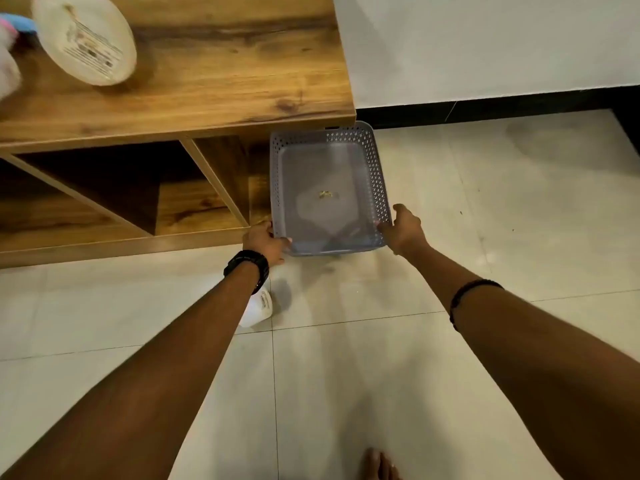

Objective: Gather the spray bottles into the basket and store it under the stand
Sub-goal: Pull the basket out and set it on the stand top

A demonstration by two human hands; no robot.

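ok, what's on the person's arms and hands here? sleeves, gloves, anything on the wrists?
No sleeves or gloves: both forearms are bare down to the hands. The left hand has a chunky black band or watch at the wrist. The right hand wears nothing itself, but a thin black beaded-looking bracelet sits higher up that forearm. No rings can be made out.

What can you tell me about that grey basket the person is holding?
The basket is a shallow grey rectangular tray, plastic by its look, with perforated walls and a solid floor. It holds no bottles, only a small yellowish speck. The left hand and right hand grip its near corners, holding it level beside the wooden stand, above the tiled floor.
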